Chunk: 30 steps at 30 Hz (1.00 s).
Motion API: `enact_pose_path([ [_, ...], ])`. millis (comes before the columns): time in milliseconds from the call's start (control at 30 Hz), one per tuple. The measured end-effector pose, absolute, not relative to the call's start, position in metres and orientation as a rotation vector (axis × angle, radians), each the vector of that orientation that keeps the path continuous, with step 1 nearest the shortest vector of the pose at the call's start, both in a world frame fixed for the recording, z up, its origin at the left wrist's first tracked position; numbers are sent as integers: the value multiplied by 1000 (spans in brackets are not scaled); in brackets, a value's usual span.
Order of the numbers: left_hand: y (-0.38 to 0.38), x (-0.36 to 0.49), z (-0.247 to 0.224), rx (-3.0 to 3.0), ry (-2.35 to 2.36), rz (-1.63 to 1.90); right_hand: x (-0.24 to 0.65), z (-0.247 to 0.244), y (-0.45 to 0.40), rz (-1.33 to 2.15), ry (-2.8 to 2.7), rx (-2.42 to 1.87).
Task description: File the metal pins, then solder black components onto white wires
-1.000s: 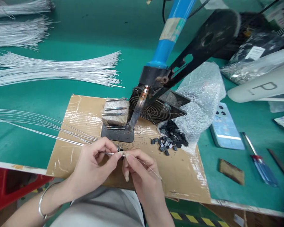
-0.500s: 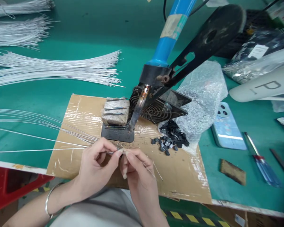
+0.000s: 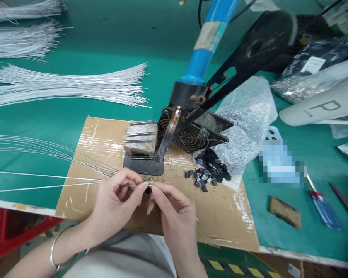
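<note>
My left hand (image 3: 116, 204) is closed around thin white wires (image 3: 75, 179) that trail off to the left. Its thumb and index finger pinch the wire ends near a small black piece (image 3: 147, 190). My right hand (image 3: 174, 212) is closed too, its fingertips almost against those of the left; a thin wire strand (image 3: 181, 210) passes over it. Just beyond the hands, a soldering iron (image 3: 169, 135) points down at a black plate (image 3: 143, 165). Metal pins lie across a grey block (image 3: 140, 139) beside the iron tip.
Cardboard (image 3: 220, 220) lies under the hands. Small black parts (image 3: 210, 170) are heaped to the right, near a black fan (image 3: 191, 135) and bubble wrap (image 3: 249, 112). Wire bundles (image 3: 69, 87) lie back left. A screwdriver (image 3: 326, 210) and brown block (image 3: 284, 211) are at right.
The fingertips of my two hands have drawn slightly apart, and a small dark piece now shows between them. The lower wires on the left have shifted.
</note>
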<state>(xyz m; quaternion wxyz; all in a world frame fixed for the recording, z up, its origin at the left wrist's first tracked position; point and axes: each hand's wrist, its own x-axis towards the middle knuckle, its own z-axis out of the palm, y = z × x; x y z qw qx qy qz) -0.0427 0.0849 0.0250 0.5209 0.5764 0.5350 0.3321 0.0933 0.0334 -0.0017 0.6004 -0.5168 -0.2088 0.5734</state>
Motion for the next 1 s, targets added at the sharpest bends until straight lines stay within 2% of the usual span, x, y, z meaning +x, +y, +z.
enact_pose_path([
  [1000,90,-43,32,1310,1250,766,99,1,35,1406,-496,-1198],
])
